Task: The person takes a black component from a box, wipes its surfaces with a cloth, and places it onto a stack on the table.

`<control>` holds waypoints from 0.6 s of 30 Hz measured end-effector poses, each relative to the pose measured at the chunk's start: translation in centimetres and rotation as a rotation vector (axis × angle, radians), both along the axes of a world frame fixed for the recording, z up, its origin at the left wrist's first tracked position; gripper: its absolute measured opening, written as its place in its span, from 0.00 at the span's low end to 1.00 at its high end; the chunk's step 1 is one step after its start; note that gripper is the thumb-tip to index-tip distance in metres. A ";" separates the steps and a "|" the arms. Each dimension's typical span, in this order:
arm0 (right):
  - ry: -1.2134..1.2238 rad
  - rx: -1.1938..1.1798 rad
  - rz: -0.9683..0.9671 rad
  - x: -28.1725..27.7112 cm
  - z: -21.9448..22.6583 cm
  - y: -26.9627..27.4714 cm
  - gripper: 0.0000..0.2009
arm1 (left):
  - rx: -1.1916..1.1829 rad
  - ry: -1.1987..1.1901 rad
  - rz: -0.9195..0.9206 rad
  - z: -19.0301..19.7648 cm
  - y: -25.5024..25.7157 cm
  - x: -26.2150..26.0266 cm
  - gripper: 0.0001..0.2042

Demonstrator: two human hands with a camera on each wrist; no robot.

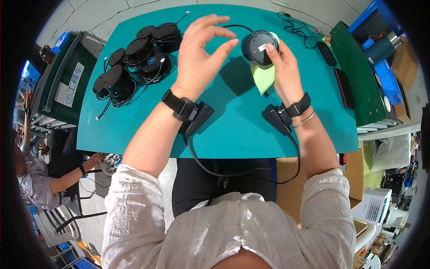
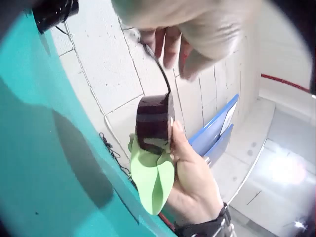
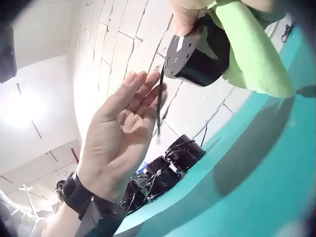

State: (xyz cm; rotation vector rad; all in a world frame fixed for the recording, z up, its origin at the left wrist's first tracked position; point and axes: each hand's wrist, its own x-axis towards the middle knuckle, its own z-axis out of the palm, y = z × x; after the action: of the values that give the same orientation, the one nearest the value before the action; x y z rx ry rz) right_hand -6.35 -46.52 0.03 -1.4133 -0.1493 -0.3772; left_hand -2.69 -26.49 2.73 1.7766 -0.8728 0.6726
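Observation:
My right hand (image 1: 286,67) holds a short, round black device (image 1: 259,48) above the table, thumb on its flat face, which bears a small white label and screw holes. A light green cloth (image 1: 263,78) lies between that hand and the device and hangs below it. From the device a thin black cable (image 2: 163,74) runs across to my left hand (image 1: 200,56). In the right wrist view this hand's palm shows, its fingers loosely extended and the thumb apart. The cable passes along the fingers, its connector end (image 2: 136,35) just beyond them in the left wrist view.
Several similar black devices (image 1: 139,51) with coiled cables stand at the teal table's (image 1: 215,130) back left. A loose black cable (image 1: 295,29), a black power strip (image 1: 327,54) and a dark, red-edged flat object (image 1: 344,88) lie along the right. Another person (image 1: 38,179) sits at the far left.

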 end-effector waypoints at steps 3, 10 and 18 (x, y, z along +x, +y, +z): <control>0.039 0.105 0.011 0.3 -0.3 -0.5 0.15 | -0.029 -0.193 0.032 0.6 0.3 -0.5 0.08; 0.215 0.236 0.092 0.1 -0.8 0.3 0.16 | 0.029 0.727 -0.396 -2.6 -1.8 -0.1 0.33; 0.427 -0.480 0.159 -0.5 0.5 0.0 0.17 | -0.319 1.041 -0.642 -2.2 -1.0 0.5 0.26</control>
State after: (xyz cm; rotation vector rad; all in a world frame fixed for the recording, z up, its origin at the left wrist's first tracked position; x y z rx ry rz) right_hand -6.85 -46.50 0.58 -1.9073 0.0001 0.1084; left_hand -2.15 -27.46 0.50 1.1813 -0.4911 -0.4976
